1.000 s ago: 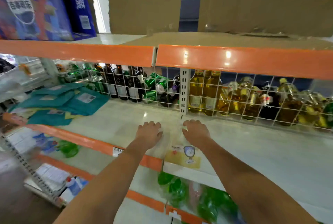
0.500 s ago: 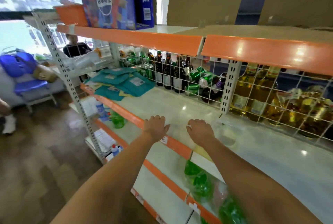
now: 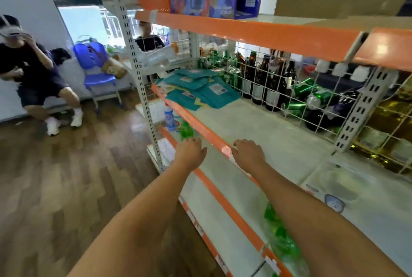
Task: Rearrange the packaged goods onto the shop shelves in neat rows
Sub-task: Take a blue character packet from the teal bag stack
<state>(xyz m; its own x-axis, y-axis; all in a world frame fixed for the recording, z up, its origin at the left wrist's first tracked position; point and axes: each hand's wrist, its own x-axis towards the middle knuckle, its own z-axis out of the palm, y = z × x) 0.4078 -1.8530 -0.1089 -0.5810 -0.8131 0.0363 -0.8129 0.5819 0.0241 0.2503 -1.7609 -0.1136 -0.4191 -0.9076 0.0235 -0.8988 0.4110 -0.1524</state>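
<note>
A clear packet with a yellow-and-blue label (image 3: pixel 334 189) lies flat on the white middle shelf (image 3: pixel 267 134) at the right. Several teal flat packets (image 3: pixel 200 89) are piled at that shelf's far left end. My left hand (image 3: pixel 190 152) hovers just in front of the shelf's orange front edge (image 3: pixel 200 129), its fingers loosely curled and holding nothing. My right hand (image 3: pixel 248 154) is over the same edge, also holding nothing. Both hands are well left of the clear packet.
Behind a wire grid stand brown bottles (image 3: pixel 263 80), green cans (image 3: pixel 305 94) and oil bottles (image 3: pixel 392 118). Green bottles (image 3: pixel 278 236) lie on the shelf below. Boxes sit on the top shelf (image 3: pixel 223 29). A seated person (image 3: pixel 33 71) and a blue chair (image 3: pixel 98 76) are on the left.
My hands have let go of the clear packet, which now lies on the shelf to their right. The view has swung left, bringing the floor and a seated person into sight.
</note>
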